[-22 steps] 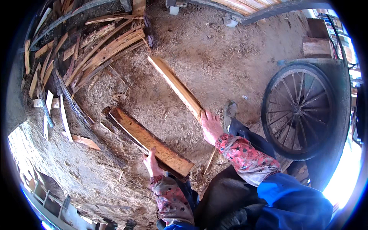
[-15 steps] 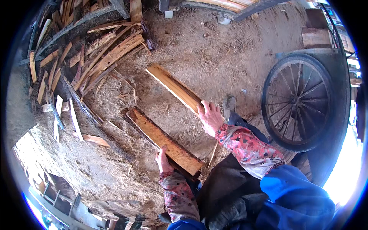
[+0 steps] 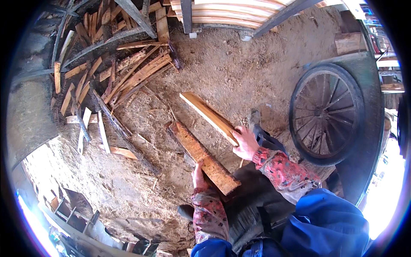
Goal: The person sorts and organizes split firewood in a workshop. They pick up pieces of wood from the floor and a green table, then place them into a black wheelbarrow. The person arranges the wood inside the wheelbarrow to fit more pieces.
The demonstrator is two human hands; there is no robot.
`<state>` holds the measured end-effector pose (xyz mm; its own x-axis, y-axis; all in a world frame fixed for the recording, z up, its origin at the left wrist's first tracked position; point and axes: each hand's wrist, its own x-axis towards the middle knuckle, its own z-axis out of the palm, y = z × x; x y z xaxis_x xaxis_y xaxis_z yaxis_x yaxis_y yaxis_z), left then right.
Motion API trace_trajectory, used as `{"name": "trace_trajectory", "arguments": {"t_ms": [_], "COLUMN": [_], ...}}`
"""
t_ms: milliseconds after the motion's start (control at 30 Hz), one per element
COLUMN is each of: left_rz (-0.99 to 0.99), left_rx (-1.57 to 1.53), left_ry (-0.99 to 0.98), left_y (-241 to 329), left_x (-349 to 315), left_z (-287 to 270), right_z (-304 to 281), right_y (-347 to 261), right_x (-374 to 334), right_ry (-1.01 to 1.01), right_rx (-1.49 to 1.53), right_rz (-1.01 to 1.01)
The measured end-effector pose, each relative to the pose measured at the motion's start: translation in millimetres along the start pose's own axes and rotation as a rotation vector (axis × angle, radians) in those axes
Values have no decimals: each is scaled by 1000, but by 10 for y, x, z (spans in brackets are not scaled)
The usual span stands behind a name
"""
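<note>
My left hand (image 3: 198,174) is closed on the left edge of a rough, orange-brown wooden board (image 3: 201,154) with dark bark along its sides. That board slants from upper left down to my lap. My right hand (image 3: 245,144) grips the near end of a paler, smoother wooden plank (image 3: 209,115), which points away to the upper left. The two pieces are apart and roughly parallel. Patterned red sleeve covers reach to both wrists.
Scrap wood slats (image 3: 139,77) lie heaped at the upper left beside a metal frame (image 3: 136,17). A large spoked wheel (image 3: 327,113) stands at the right. Stacked boards (image 3: 231,13) rest at the far side. Sawdust covers the ground (image 3: 128,188).
The view has shifted, so the scrap heap sits lower and further right. Both hands still hold their boards; the pale plank's near face has tilted slightly, and the rough board lies further right.
</note>
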<state>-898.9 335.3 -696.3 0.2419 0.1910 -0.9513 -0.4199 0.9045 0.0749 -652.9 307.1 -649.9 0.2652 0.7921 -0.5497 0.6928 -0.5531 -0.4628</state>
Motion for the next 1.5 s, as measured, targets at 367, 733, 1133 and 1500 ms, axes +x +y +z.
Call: {"name": "trace_trajectory", "arguments": {"t_ms": [367,733,1133,1500], "left_rz": [-44,7,-228,-347], "left_rx": [22,157,578,849], "left_ry": [-297,-503,-385,-541], "left_y": [205,284,-398,-1276], "left_x": [-1073,-1857,-2456,-2717], "left_z": [530,944,1368,2759], "right_z": [-740,-976,-1415,-2321], "right_y": [-1273,-948,-694,67], "right_x": [-1469,-1625,-2455,-3331], "right_ry": [226,-106,-170,177], "right_rx": [48,815,1009,1175], "right_rz": [-260,-171,246,291]}}
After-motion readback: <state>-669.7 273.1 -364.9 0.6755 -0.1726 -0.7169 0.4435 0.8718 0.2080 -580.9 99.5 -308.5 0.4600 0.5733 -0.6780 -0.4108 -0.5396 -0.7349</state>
